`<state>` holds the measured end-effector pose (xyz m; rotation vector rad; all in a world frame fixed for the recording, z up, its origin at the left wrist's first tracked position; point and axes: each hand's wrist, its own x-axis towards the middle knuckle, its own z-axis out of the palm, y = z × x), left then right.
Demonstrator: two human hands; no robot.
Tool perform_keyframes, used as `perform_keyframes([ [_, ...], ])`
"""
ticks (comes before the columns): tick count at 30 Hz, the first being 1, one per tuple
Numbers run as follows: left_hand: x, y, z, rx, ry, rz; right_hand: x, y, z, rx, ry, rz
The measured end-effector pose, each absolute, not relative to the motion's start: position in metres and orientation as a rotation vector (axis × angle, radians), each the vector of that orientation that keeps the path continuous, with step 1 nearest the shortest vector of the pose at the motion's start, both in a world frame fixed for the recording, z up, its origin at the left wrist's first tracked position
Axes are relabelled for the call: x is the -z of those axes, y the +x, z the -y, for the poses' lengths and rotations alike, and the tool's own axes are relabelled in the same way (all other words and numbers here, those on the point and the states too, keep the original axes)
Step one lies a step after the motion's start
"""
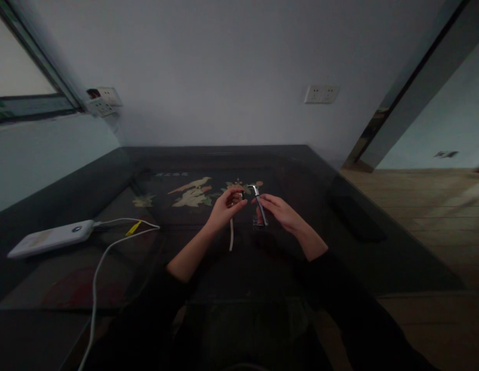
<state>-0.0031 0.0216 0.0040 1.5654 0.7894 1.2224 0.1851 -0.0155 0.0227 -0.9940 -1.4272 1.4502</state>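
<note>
Head view: right hand (280, 210) fingers pinch a nail clipper (259, 206); left hand (226, 207) fingers pinch a cord (231, 234); power bank (49, 238) well left.

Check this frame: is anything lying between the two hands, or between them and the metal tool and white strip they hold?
Nothing visible does. The left hand pinches the white strip, the right hand holds the metal tool, and only a small open gap above the dark table separates them. The power bank and its cable lie far left.
</note>
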Motion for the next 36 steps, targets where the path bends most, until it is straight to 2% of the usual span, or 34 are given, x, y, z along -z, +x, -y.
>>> perform_keyframes([
  [7,-0.012,-0.005,-0.016,-1.219,1.516,-0.728,-0.022,0.191,0.014,-1.437,-0.848,1.320],
  [14,-0.019,-0.006,-0.012,-1.181,1.600,-0.746,-0.018,0.191,0.015,-1.124,-0.860,1.588],
  [26,-0.020,-0.005,-0.009,-1.158,1.638,-0.685,-0.013,0.193,0.015,-0.784,-0.933,1.794],
  [36,-0.021,-0.005,-0.007,-1.170,1.644,-0.703,-0.014,0.192,0.016,-0.764,-0.955,1.813],
])
